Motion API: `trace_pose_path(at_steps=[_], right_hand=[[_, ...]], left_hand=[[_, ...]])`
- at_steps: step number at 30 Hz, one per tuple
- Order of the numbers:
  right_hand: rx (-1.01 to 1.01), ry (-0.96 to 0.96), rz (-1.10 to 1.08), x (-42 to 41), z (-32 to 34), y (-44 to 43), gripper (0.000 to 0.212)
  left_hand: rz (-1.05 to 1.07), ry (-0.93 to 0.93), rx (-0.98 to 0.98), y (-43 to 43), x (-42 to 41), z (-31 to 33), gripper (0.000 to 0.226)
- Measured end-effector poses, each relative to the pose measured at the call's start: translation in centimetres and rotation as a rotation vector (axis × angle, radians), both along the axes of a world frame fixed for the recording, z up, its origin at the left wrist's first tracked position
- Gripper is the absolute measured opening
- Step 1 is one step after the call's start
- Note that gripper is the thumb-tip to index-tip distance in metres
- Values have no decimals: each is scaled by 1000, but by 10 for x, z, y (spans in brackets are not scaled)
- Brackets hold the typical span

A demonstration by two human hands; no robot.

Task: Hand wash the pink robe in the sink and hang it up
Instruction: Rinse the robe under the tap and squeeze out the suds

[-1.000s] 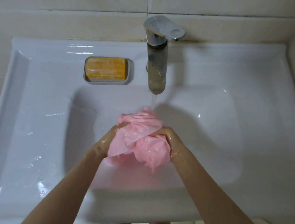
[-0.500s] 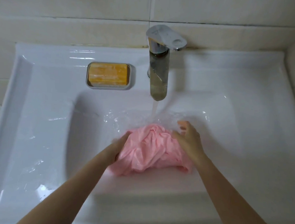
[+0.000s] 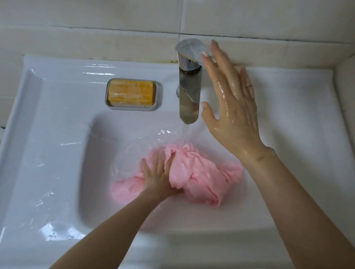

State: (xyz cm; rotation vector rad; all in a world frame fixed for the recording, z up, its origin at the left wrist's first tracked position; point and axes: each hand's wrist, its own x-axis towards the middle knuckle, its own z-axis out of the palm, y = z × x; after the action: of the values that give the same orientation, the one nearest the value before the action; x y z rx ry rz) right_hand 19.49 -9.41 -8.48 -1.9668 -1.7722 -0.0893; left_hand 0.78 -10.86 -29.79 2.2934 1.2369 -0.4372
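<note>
While pressing L hand flat onto pink robe, holding R hand raised beside faucet handle.

Re L fingers: straight, slightly spread, pointing toward back wall, laid on wet fabric. Thumb side hidden behind a fold, so can't tell re pinch.

Re R fingers: straight, fanned wide, holding nothing. Tips overlapping right edge of handle; contact probable, can't confirm from this angle. R thumb just beside spout, apart from it. Whole R hand wet + shiny, well above basin.

Robe loc: bunched in crumpled heap at bottom of sink basin, centre-right, soaked. Upper end of heap directly under water stream, hit by it. Left part under L palm, bigger lump lying to right of L hand, R hand clear of it.

Misc: chrome spout mounted back-centre on sink deck, water on. Orange soap bar sitting in grey soap dish on deck, left of spout, well apart from both hands. Puddles + droplets on left deck. Beige tiled wall behind. Bare forearms coming in from bottom edge.
</note>
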Motion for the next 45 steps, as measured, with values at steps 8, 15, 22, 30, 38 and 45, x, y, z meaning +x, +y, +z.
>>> trace_pose_path(at_steps=[8,15,22,30,38,45], right_hand=[[89,52,-75,-4,-20,-13,76],[188,534,-503,-22,-77,-58,55],[-460,524,-525,-69,-170,-76,81],[-328,158,-204,-55,-219,-74,43],[-156,-3,-264,-56,-236,-47,50],[-677,102,-165,-44,-220,-16,41]], left_hand=[[51,27,-218,10,12,20,124],[314,-348,80,11,-21,26,114],[663,-341,-53,0,7,23,76],[276,-455,296,0,19,-7,33],[509,-599,120,16,29,-25,15],[642,-426,-201,39,53,-4,45]])
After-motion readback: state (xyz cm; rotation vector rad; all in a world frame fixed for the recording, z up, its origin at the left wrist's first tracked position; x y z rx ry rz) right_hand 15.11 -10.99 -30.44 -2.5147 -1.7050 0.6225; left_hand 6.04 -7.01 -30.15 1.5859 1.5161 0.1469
